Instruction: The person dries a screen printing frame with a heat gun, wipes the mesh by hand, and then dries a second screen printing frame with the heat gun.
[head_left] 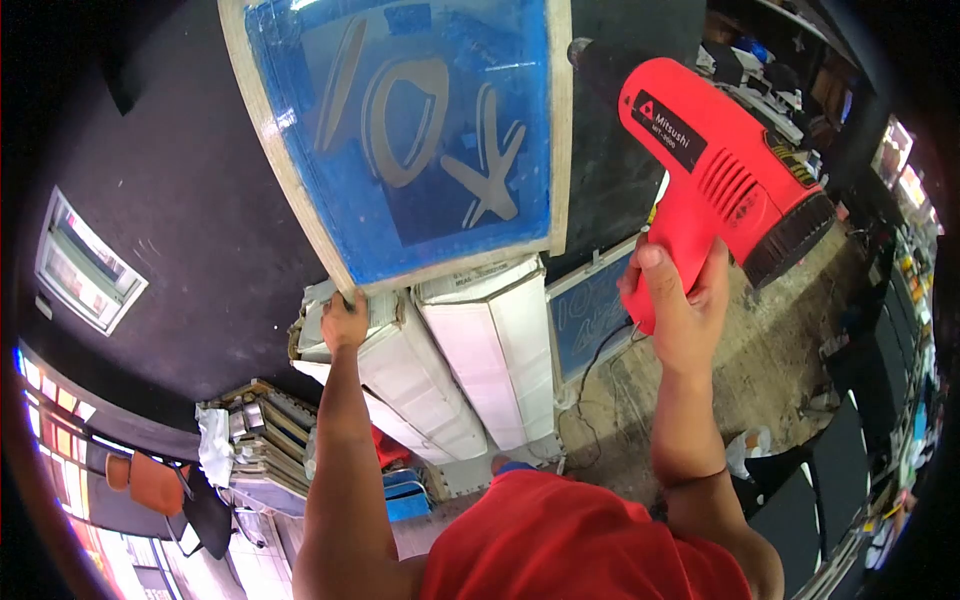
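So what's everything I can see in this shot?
Printing screen: one, blue mesh in a pale wooden frame with "10x" on it, top centre, held up by its lower corner.
Heat gun: one, red with black nozzle end, upper right, aimed towards the screen.
White units: two, white, boxy, centre, below the screen.
Second blue screen: one, blue, leaning right of the white units.
Stacked frames: one pile, pale wood, lower left.
Red shirt: one, bottom centre.
Left hand: one, grip on the screen's frame.
Right hand: one, grip on the heat gun's handle.
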